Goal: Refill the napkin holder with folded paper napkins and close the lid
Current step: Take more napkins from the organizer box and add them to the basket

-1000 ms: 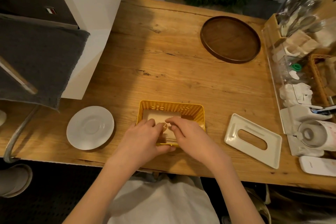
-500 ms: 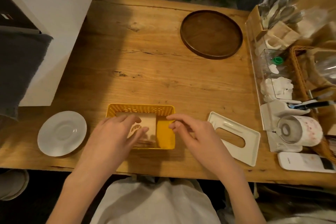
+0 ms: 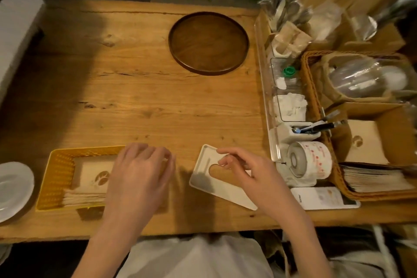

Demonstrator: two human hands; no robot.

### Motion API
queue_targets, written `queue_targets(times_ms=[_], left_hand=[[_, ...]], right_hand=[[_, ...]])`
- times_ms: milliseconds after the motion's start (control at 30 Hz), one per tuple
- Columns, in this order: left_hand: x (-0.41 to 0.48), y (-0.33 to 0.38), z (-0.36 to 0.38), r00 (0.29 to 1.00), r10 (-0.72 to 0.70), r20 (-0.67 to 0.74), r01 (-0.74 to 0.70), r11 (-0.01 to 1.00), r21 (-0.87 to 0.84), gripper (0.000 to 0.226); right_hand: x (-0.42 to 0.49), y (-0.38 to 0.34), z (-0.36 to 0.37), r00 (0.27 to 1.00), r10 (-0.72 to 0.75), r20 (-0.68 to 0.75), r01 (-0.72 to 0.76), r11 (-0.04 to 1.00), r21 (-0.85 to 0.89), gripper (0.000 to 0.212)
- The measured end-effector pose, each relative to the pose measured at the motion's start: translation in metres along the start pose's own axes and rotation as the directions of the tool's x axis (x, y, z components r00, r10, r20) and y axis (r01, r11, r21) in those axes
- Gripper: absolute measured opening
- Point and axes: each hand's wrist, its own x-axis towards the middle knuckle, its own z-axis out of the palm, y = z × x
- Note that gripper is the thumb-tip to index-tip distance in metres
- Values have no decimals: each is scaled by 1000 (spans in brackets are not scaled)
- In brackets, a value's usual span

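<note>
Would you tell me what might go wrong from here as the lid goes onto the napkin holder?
The lid lies near the table front edge, below the right hand; a fumbled grab might slide it off. The napkins look fanned at the front of the yellow holder, so the lid may sit crooked. The left hand covers the holder's right end, in the lid's way.

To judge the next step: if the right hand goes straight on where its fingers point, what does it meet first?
Probably the white lid, directly under the fingers of the right hand; depth is unclear, so they may already touch it.
</note>
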Motion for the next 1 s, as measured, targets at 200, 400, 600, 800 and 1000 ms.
queue_targets(times_ms=[200,400,600,800,1000], left_hand=[[16,44,23,999,-3,32,8,986,-168,16],[14,87,50,989,30,146,3,976,-219,24],[12,123,83,970,54,237,28,944,-328,23],[16,152,106,979,18,201,74,895,-440,35],[21,162,123,980,-20,199,111,883,-456,42]], right_hand=[[-15,28,-41,997,-15,-74,16,1000,15,28],[-31,55,-75,994,12,-104,-9,1000,29,24],[-50,76,-118,982,3,-190,8,998,58,24],[-58,102,-169,919,60,-389,-29,996,84,24],[-37,133,-207,812,138,-567,-146,989,31,18]])
